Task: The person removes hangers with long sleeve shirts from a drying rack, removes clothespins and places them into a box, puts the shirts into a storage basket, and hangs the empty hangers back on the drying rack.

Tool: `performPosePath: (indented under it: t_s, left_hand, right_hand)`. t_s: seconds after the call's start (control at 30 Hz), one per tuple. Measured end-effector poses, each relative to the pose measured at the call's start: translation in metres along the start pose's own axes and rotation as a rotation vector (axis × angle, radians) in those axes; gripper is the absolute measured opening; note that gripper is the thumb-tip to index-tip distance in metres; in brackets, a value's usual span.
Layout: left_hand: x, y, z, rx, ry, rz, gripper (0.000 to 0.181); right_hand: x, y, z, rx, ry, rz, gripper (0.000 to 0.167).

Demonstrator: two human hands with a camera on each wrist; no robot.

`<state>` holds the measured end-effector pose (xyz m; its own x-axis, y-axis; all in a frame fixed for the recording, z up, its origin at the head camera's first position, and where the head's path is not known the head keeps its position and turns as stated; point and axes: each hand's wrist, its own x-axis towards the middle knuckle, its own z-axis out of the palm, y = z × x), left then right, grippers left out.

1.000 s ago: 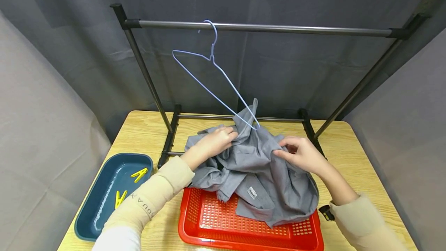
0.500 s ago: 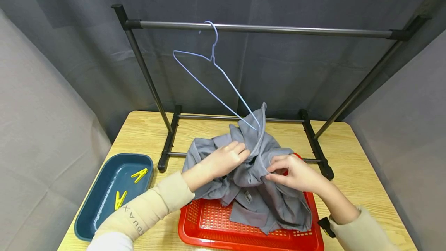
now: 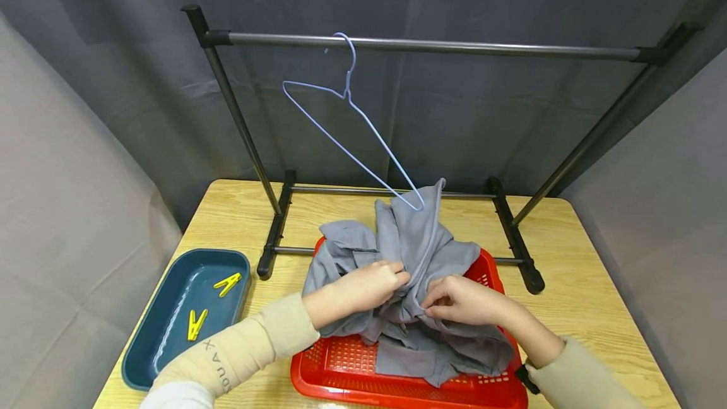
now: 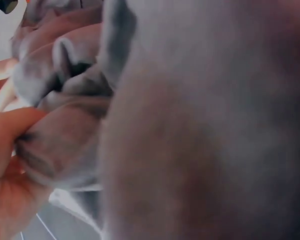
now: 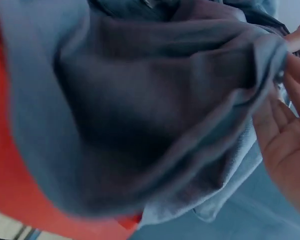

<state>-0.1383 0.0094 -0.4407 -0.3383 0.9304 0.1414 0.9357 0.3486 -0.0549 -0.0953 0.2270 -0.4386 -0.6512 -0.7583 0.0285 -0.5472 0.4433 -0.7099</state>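
A crumpled grey garment, apparently a shirt (image 3: 417, 232), lies bunched over the red basket (image 3: 341, 389), with one end sticking up at the back near the lower end of the hanger. My left hand (image 3: 369, 289) pinches a fold of it near the middle. A little to the right, my right hand (image 3: 468, 300) pinches its cloth between thumb and fingers. In the left wrist view the left hand (image 4: 12, 175) holds a gathered fold. The right wrist view has the right hand (image 5: 285, 135) at a doubled edge of the cloth. Much of the garment's shape is hidden in folds.
A light purple wire hanger (image 3: 348, 86) hangs aslant from the metal rack bar (image 3: 454, 47). At the left stands a blue tray (image 3: 176, 292) with two yellow clothespins, a far one (image 3: 227, 284) and a near one (image 3: 196, 325). The rack's black feet (image 3: 275, 232) stand on the wooden table (image 3: 573, 257).
Both hands have moved nearer to me and closer together, drawing the cloth with them. The garment's raised end has shifted right and down, and more of the basket's right rim shows.
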Motion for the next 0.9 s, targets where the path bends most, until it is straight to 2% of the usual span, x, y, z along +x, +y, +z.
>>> performPosePath:
  t_s: [0.17,0.33,0.47,0.6,0.67,0.73,0.8,0.9]
  left_hand:
    - [-0.001,0.004,0.009,-0.089,-0.172,-0.031,0.013]
    - [-0.002,0.005,0.019,-0.113,-0.307,-0.053,0.02]
    - [0.0,0.005,0.017,-0.16,-0.369,-0.074,0.024]
    - [0.002,0.001,0.008,-0.257,-0.405,-0.071,0.023]
    - [0.004,-0.003,0.003,-0.328,-0.39,-0.064,0.02]
    - [0.006,-0.009,-0.002,-0.385,-0.335,-0.065,0.015]
    - [0.008,-0.016,-0.007,-0.404,-0.23,-0.079,0.01]
    - [0.011,-0.03,-0.012,-0.377,-0.047,-0.156,0.005]
  right_hand:
    - [0.001,0.004,0.009,0.022,-0.168,0.155,0.019]
    - [0.001,0.005,0.014,0.037,-0.315,0.319,0.032]
    - [0.0,0.007,0.013,0.041,-0.348,0.353,0.035]
    - [-0.001,0.01,0.005,0.098,-0.355,0.32,0.034]
    - [-0.001,0.012,-0.004,0.144,-0.342,0.286,0.033]
    - [-0.002,0.016,-0.014,0.171,-0.296,0.242,0.031]
    - [-0.002,0.019,-0.026,0.185,-0.201,0.209,0.026]
    - [-0.002,0.028,-0.043,0.173,0.002,0.213,0.019]
